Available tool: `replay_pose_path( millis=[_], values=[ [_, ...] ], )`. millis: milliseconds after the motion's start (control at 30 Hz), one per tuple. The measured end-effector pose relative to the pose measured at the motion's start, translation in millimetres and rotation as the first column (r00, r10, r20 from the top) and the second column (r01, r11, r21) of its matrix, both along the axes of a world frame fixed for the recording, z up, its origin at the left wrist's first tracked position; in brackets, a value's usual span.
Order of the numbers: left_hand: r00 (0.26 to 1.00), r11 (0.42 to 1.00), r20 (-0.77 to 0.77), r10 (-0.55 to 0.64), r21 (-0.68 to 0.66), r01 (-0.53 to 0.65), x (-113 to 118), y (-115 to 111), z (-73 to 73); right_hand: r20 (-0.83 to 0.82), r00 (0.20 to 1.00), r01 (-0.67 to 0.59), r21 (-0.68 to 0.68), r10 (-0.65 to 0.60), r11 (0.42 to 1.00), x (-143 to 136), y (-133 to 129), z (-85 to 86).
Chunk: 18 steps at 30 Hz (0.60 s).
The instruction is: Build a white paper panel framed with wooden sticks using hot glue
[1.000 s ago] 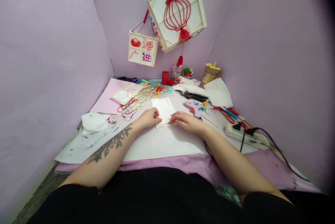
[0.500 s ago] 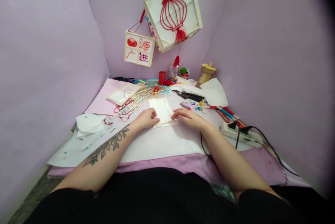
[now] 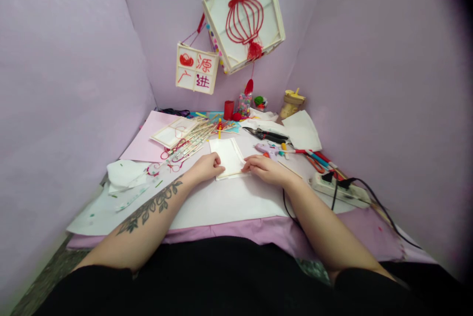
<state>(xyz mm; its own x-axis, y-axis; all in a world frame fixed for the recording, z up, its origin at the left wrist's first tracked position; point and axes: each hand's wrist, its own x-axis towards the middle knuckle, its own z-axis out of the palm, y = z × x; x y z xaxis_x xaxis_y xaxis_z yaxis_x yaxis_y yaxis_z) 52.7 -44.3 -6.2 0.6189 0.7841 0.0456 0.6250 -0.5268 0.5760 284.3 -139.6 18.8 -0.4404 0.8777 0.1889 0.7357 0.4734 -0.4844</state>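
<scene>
A small white paper panel point(image 3: 226, 152) with thin pale sticks along its edges lies flat on the white-covered table. My left hand point(image 3: 209, 166) is closed at its lower left edge, with thumb and curled fingers on the border. At the lower right corner, my right hand point(image 3: 261, 167) has its fingertips drawn together on the stick edge. The undersides of both hands are hidden. Just beyond the right hand lies a pale purple glue gun point(image 3: 269, 148).
Behind the panel lie a bundle of sticks point(image 3: 197, 136) and black-handled pruning shears point(image 3: 268, 135). A power strip point(image 3: 340, 189) with black cords sits at the right. A large lantern frame point(image 3: 244, 18) and a smaller lettered frame point(image 3: 197, 68) hang above the table.
My right hand has shifted slightly at the panel's lower right corner, its fingers drawing closer together. My left hand stays nearly still.
</scene>
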Motion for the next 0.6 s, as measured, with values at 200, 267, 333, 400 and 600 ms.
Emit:
replay_pose_path(
  millis=[200,267,333,400,600],
  values=[
    [1.0,1.0,0.007,-0.001,-0.01,0.001,-0.9,0.7,-0.5,-0.097,0.995,0.009,0.037,-0.006,0.999,4.0,0.1,-4.5],
    [1.0,1.0,0.006,-0.005,-0.008,0.005,-1.1,0.8,-0.8,-0.189,0.981,0.067,0.091,-0.049,0.994,9.1,2.2,-7.8],
    [1.0,1.0,0.01,-0.013,0.003,0.013,-1.2,0.7,-0.8,-0.231,0.968,0.132,0.149,-0.096,0.98,14.3,4.3,-10.4],
    [0.999,0.999,0.016,-0.028,0.018,0.027,-1.4,0.7,-0.3,-0.198,0.973,0.155,0.179,-0.118,0.972,17.9,5.8,-12.2],
    [0.999,0.998,0.011,-0.053,0.02,0.053,-2.7,1.2,3.1,-0.019,0.997,0.075,0.094,-0.074,0.993,18.6,6.6,-17.1]
  ],
)
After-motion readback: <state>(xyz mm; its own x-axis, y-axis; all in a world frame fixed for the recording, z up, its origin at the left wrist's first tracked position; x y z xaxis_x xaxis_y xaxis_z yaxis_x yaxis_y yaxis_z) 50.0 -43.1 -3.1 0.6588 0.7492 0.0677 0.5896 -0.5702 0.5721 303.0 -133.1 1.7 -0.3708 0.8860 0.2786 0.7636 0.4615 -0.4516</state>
